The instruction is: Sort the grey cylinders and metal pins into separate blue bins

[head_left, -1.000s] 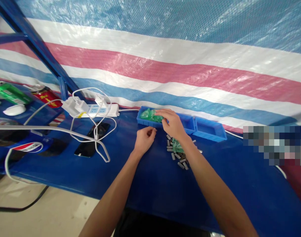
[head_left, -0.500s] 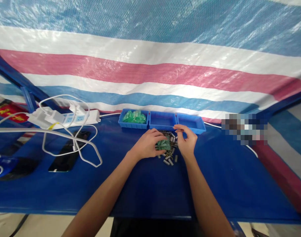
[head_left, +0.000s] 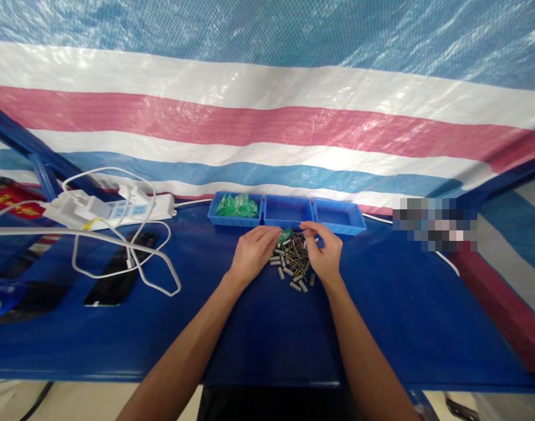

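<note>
Green plastic piece [head_left: 285, 235]: at the back edge of the metal pieces [head_left: 296, 257], apparently pinched by your left hand [head_left: 255, 251], fingers bunched, likely to steady it. Metal pieces: heaped between your hands, presumably for two-handed reach. Right hand [head_left: 325, 252]: thumb and forefinger tips close; grip cannot be told. Blue bins [head_left: 288, 210], three: just behind, probably for short reach; leftmost holds green packets [head_left: 238, 206].

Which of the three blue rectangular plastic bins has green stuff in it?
The leftmost blue rectangular plastic bin, nearest the white power strip. It holds shiny green pieces; no green shows inside the middle bin or right-hand bin.
</note>
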The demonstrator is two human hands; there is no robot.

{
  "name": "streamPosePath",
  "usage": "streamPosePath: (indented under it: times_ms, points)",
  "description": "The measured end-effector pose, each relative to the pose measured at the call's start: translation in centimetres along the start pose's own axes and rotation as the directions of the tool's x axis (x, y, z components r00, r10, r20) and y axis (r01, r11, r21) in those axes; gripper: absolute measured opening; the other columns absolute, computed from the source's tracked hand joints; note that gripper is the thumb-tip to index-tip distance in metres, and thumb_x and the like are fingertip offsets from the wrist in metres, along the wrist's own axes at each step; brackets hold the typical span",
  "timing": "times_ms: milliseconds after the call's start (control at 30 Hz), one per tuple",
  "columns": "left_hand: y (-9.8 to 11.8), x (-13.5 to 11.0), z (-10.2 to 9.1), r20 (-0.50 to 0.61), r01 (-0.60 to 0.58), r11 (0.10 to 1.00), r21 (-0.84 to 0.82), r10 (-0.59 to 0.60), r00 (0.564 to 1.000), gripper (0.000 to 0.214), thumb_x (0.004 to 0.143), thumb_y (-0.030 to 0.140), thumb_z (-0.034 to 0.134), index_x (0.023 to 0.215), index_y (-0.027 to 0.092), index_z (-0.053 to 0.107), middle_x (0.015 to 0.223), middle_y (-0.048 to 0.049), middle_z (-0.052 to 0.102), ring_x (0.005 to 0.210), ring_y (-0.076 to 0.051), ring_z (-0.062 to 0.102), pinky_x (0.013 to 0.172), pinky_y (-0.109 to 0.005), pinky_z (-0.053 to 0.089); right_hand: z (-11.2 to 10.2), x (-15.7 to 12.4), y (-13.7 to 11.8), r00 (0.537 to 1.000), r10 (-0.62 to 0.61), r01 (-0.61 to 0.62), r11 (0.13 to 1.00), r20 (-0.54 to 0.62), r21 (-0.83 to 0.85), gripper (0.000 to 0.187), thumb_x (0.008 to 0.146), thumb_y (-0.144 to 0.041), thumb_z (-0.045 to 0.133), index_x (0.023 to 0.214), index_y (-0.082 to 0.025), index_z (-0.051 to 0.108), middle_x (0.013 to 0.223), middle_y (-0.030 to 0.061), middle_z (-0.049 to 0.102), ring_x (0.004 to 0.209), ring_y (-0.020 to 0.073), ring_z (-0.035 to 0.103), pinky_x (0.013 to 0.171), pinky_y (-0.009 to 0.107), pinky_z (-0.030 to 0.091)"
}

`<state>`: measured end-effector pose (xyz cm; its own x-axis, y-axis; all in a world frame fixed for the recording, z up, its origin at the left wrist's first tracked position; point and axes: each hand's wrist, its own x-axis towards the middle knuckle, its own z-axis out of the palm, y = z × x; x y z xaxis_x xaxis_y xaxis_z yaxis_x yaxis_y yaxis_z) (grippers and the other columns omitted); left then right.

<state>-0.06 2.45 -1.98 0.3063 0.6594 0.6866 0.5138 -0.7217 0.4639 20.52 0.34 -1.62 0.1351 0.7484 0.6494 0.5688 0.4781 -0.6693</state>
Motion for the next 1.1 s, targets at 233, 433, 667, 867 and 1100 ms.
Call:
streamPosePath:
  times_ms: [233,433,667,867,1100]
  points:
    - [0.2,0.5,-0.6,0.014,0.488,0.724,-0.489,-0.553,0.833,0.037,0.099,0.05,0.065,0.098,0.016,0.078,0.084,-0.0047,0.079,0.062,-0.016,0.071,0.063,-0.027,0.062,1.3,-0.5,-1.3,0.959,0.183,-0.241,0.928,0.214,0.283,0.036,0.094,-0.036,0.074,0.128,-0.024,0.072,0.107,0.0061,0.08,0.089,0.0215,0.078,0.088,0.039,0.064]
    - [-0.3,0.4,0.0,0.131,0.531,0.563,-0.633,-0.598,0.79,0.045,0.089,0.059,0.073,0.093,0.014,0.077,0.081,-0.0044,0.077,0.058,-0.015,0.068,0.058,-0.027,0.061,2.2,-0.6,-1.9,0.868,0.391,-0.495,0.739,0.307,0.457,0.038,0.083,-0.047,0.085,0.112,-0.023,0.077,0.079,0.0015,0.077,0.065,0.0198,0.075,0.065,0.034,0.066]
    - [-0.1,0.6,-0.3,0.166,0.518,0.516,-0.683,-0.581,0.797,0.041,0.089,0.055,0.075,0.091,0.014,0.076,0.079,-0.004,0.076,0.055,-0.013,0.066,0.057,-0.026,0.06,2.1,-0.3,-1.9,0.839,0.433,-0.543,0.685,0.329,0.485,0.035,0.079,-0.044,0.088,0.106,-0.023,0.079,0.078,0.002,0.079,0.059,0.0187,0.073,0.06,0.034,0.065]
    - [0.2,0.6,-0.6,0.188,0.531,0.515,-0.673,-0.575,0.796,0.044,0.09,0.058,0.074,0.091,0.014,0.076,0.08,-0.005,0.077,0.057,-0.014,0.067,0.059,-0.028,0.061,2.4,-0.6,-1.9,0.833,0.441,-0.553,0.674,0.332,0.49,0.038,0.077,-0.043,0.09,0.107,-0.022,0.079,0.086,0.0039,0.082,0.067,0.022,0.077,0.063,0.037,0.068]
    - [-1.2,0.2,-1.0,0.13,0.552,0.596,-0.583,-0.602,0.788,0.044,0.097,0.057,0.063,0.093,0.016,0.077,0.083,-0.006,0.078,0.069,-0.018,0.074,0.061,-0.027,0.062,3.2,-0.8,-1.6,0.892,0.378,-0.45,0.794,0.249,0.408,0.032,0.08,-0.04,0.088,0.106,-0.022,0.078,0.099,0.0056,0.082,0.083,0.0233,0.079,0.075,0.037,0.069]
